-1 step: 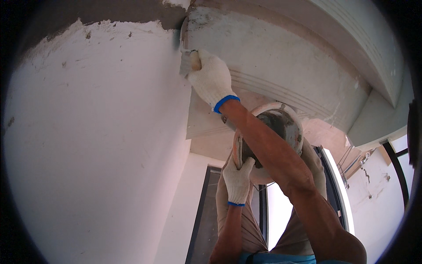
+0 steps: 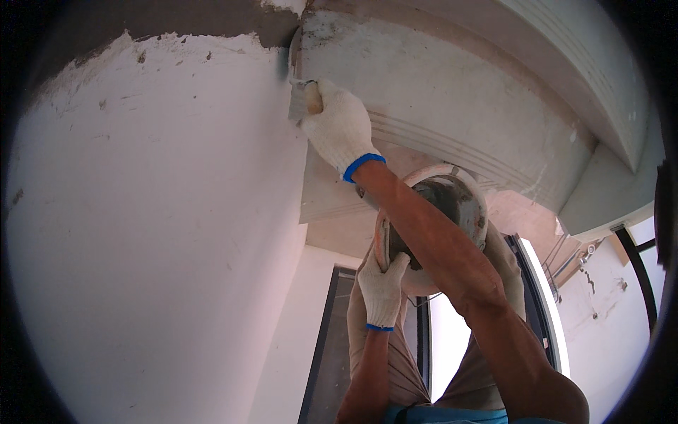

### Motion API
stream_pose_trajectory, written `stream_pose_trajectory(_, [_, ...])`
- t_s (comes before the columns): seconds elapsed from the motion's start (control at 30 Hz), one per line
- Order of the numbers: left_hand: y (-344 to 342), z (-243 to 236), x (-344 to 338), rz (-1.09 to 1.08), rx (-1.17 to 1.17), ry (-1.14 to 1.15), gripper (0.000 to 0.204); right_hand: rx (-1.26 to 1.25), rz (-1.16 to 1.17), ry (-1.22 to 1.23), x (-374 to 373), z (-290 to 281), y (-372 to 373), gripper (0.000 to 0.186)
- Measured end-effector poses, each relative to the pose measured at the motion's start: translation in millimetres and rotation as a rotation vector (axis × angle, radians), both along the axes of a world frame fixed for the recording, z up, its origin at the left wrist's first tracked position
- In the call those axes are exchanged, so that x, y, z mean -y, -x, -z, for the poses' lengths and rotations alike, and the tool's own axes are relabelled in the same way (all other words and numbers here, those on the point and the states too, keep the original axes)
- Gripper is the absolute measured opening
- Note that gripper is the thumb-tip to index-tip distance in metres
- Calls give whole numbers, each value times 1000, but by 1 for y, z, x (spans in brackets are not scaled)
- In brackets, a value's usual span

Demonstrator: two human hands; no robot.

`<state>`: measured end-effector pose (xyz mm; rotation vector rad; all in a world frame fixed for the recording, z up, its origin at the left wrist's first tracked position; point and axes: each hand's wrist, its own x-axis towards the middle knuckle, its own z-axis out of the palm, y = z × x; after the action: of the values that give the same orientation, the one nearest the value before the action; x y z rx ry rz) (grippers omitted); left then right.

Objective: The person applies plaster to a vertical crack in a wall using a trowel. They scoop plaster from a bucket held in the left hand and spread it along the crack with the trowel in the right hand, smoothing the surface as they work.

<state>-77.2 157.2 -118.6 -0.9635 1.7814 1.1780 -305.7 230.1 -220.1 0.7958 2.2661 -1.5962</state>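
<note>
My right hand (image 2: 335, 124), in a white knit glove with a blue cuff, is closed on a flat metal trowel (image 2: 296, 106), held where the white wall (image 2: 141, 177) meets a pale stair step (image 2: 452, 78) with grooved lines. My left hand (image 2: 381, 290), gloved alike, grips the rim of a round bucket (image 2: 466, 198) that sits between my legs and has dark grey material inside. My right forearm crosses over the bucket and hides part of it.
A rough dark grey band (image 2: 169, 18) runs along the wall's top edge. Curved step edges (image 2: 614, 120) rise at the upper right. Dark-framed openings (image 2: 328, 339) show below, and a white wall with pipework (image 2: 586, 261) stands at the right.
</note>
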Motion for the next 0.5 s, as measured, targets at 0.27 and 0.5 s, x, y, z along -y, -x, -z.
stream_pose_trajectory(0.27, [6, -3, -6, 26, -7, 1, 53, -30, 67, 27, 3, -8, -4, 39])
stream_pose_trajectory(0.5, [6, -3, -5, -16, -9, -13, 52, -66, 128, 147, -10, -18, -21, 43])
